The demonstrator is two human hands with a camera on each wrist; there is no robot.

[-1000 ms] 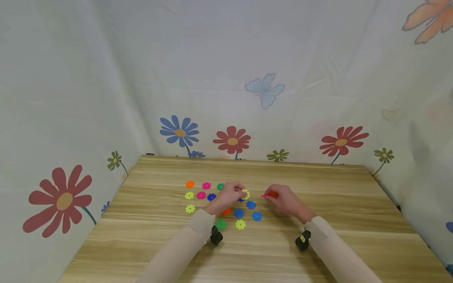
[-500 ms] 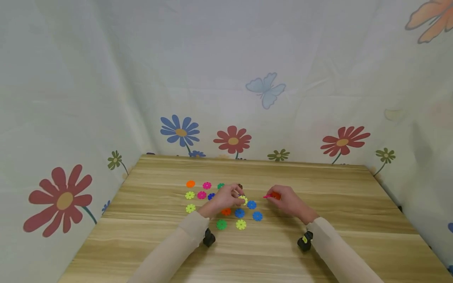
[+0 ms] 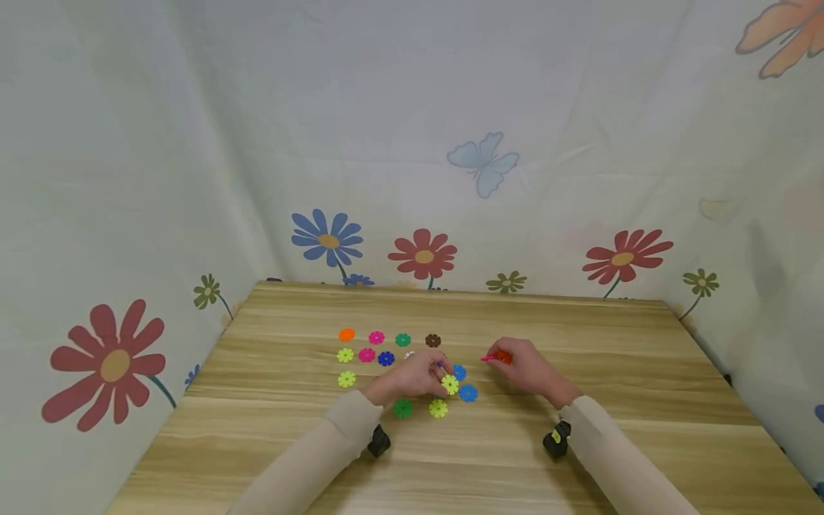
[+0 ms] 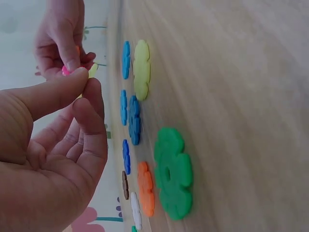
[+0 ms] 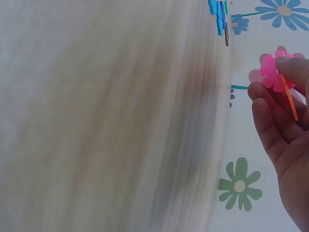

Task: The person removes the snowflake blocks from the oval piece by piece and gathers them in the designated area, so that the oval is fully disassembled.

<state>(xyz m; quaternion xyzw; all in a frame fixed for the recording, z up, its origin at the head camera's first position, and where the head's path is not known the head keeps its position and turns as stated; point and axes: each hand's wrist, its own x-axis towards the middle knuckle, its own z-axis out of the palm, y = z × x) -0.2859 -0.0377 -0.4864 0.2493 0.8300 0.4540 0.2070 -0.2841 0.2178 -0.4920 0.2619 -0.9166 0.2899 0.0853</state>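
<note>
The head view looks forward and down from above onto the whole wooden table [image 3: 579,429] and backdrop. The left wrist view sits close to the tabletop, rolled sideways, facing across the flower discs [image 4: 173,172]. The right wrist view, also rolled, grazes the table surface [image 5: 96,121]. All three share the disc cluster.

yellow flower disc [image 3: 450,385] pinched above table; pink-orange pair [image 3: 496,356] held

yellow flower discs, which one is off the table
The yellow disc pinched in the left hand; the other three yellow discs lie flat on the table.
</note>
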